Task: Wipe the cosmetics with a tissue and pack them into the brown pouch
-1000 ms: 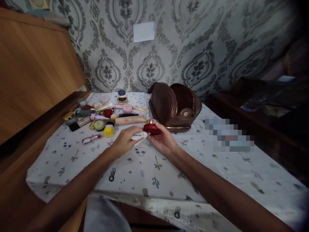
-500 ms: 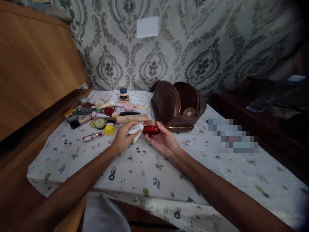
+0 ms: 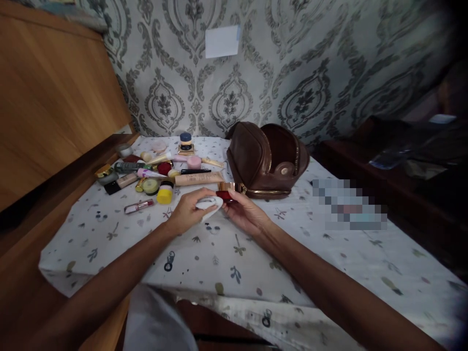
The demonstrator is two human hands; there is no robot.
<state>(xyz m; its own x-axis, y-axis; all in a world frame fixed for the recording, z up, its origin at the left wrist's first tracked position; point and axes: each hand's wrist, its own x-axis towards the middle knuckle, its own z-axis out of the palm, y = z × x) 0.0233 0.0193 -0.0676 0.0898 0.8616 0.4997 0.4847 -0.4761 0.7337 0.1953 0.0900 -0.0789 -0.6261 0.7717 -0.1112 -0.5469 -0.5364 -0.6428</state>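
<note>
Your step in hand looks to be wiping the red, gold-lidded jar (image 3: 224, 196), which sits near the centre of the frame, raised over the tabletop (image 3: 223, 253). Your right hand (image 3: 248, 212) has its grip clamped on the jar, thumb on the near side; your left hand (image 3: 188, 209) has its grip pinched together on a folded white cloth (image 3: 210, 205), right beside the jar. The next move seems to call for a firm right hold and a turn of the jar, so you reach its covered sides.

You can't tell whether cloth and jar touch; the thumb and the cloth hide much of the red body. The open brown bag's (image 3: 250, 156) inside is dark, and a pixelated patch (image 3: 347, 207) masks something at right.
</note>
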